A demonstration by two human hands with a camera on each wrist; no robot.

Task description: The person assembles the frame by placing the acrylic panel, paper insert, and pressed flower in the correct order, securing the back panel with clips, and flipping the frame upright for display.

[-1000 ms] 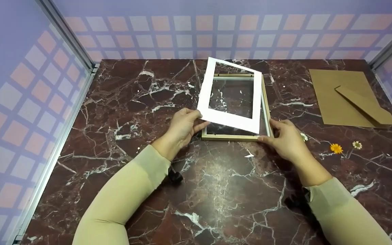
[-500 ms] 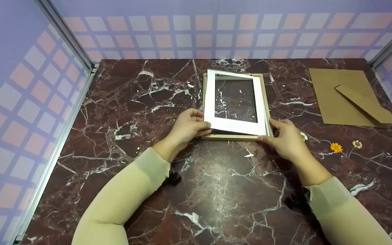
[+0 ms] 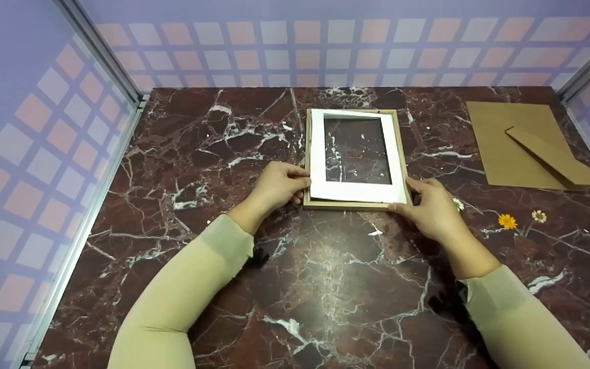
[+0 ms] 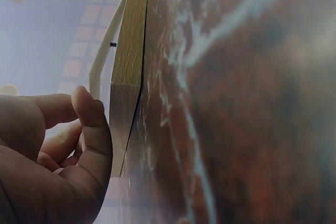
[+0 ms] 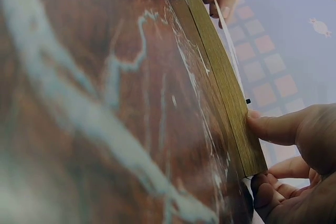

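Note:
A white picture mat (image 3: 359,192) with a rectangular window lies mostly inside a gold-wood picture frame (image 3: 343,206); its near left corner is tilted up a little. My left hand (image 3: 276,187) pinches the mat's left edge near that corner, and the left wrist view shows the raised mat edge (image 4: 96,71) at the fingertips. At the frame's near right corner, my right hand (image 3: 432,209) grips the wood, thumb on the near side and fingers on the right side. In the right wrist view, the thumb rests against the frame bar (image 5: 223,82).
To the right lies a brown backing board (image 3: 500,148) with its easel stand (image 3: 548,156) angled out. Nearer are an orange flower (image 3: 507,221) and a small white flower (image 3: 539,216); another white flower (image 3: 458,204) is beside the right hand. Patterned walls enclose the marble-look table (image 3: 325,287).
The mat has been lowered from a steep tilt above the frame to lie nearly flat within it. My left hand has come down along the left edge; my right hand has stayed put.

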